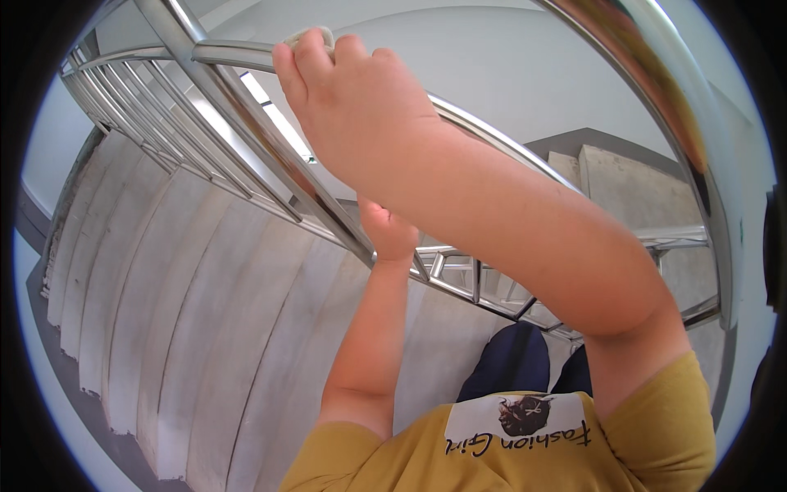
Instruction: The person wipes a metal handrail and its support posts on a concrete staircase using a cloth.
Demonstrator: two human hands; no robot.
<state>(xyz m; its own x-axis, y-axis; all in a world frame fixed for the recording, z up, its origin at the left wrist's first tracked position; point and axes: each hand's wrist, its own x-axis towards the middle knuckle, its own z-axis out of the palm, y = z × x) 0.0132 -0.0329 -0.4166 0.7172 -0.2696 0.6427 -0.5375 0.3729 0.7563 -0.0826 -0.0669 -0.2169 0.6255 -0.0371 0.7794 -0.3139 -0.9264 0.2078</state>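
My right hand [363, 92] reaches up to a horizontal rail [237, 52] of a polished metal stair railing, near a thick post [264, 135]. Its fingers press a light cloth [310, 40] over the rail; only part of the cloth shows above the fingertips. Lower down, beneath my right forearm, my left hand [388, 230] is closed at the railing's uprights beside the foot of the post. My right arm covers part of it, and I cannot tell exactly which bar it grips.
Pale stone steps [203, 289] fan down the left side. A broad curved metal handrail [670, 104] arches at the right. Thin balusters [132, 92] continue to the upper left. More steps [627, 178] show beyond the railing, beside a white wall [492, 67].
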